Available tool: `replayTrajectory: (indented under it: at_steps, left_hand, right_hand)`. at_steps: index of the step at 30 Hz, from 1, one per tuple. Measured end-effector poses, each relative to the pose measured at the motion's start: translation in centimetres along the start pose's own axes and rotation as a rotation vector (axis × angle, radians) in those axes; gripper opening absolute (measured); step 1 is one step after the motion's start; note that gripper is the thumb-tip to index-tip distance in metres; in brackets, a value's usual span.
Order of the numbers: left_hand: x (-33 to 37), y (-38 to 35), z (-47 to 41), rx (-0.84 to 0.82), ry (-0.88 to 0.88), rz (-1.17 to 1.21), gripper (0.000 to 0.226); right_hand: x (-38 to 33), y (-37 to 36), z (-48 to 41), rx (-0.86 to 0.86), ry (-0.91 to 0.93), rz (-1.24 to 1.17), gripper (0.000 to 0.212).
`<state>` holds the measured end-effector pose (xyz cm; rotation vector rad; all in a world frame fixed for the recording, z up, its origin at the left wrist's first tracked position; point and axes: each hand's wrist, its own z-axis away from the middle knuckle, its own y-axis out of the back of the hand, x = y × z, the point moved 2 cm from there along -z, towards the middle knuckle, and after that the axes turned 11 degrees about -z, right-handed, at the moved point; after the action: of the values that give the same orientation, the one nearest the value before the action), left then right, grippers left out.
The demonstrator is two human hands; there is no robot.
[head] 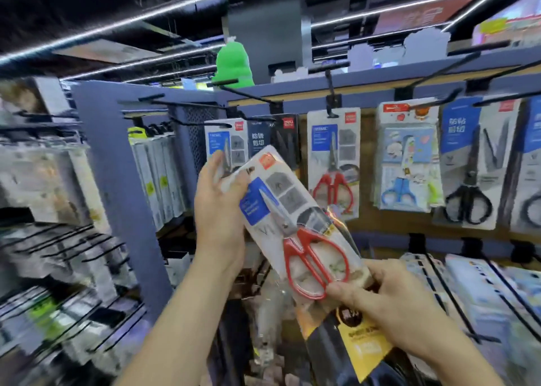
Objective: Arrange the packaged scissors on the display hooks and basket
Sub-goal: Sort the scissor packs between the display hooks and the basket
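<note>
Holding what, the left hand [219, 207]?

The red-handled scissors pack [288, 207]. Its grip is closed on the pack's upper left edge. The thumb lies on the front of the card and the fingers go up behind it. The back of the hand faces the camera, and the forearm rises from the lower left.

And the right hand [389, 306]?

Its grip is closed on the bottom end of the same pack. The thumb lies across the front beside the red handles and the fingers curl underneath. A black-and-yellow pack [351, 347] sticks out from under that hand, down and towards the camera. How the fingers hold that one I cannot tell.

So where does the pack sit?

In the air between the two hands, tilted, with its top end up-left and its handles down-right. It is in front of the display and on no hook.

What is around it?

Behind the left fingers hangs a grey-and-blue pack [225, 139], partly hidden by the hand. Just right of it is a dark pack [273, 139], with its lower part covered by the held one. Further along the row hang another red-handled pack [333, 163], a blue-handled children's scissors pack [407, 157] and a black-handled scissors pack [474, 166]. Black display hooks [330, 93] jut out above them. A blue upright post [117, 180] stands to the left, with blurred packs beyond it. More packs on long hooks [468, 283] fill the lower right.
</note>
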<state>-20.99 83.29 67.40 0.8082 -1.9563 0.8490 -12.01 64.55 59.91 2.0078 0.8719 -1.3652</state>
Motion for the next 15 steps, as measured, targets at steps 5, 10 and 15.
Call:
replayTrajectory:
  at_steps: [5, 10, 15]
  left_hand:
    - [0.1, 3.7, -3.1, -0.032, 0.032, -0.270, 0.014]
    - [2.8, 6.2, -5.8, 0.114, -0.047, -0.217, 0.013]
    - [6.4, 7.2, -8.3, 0.225, -0.271, -0.340, 0.018]
  right_hand:
    - [0.0, -3.3, -2.1, -0.081, -0.017, -0.004, 0.011]
    - [-0.8, -7.4, -5.2, -0.120, 0.031, -0.017, 0.013]
    - [-2.0, -10.3, -8.1, -0.064, 0.144, -0.070, 0.052]
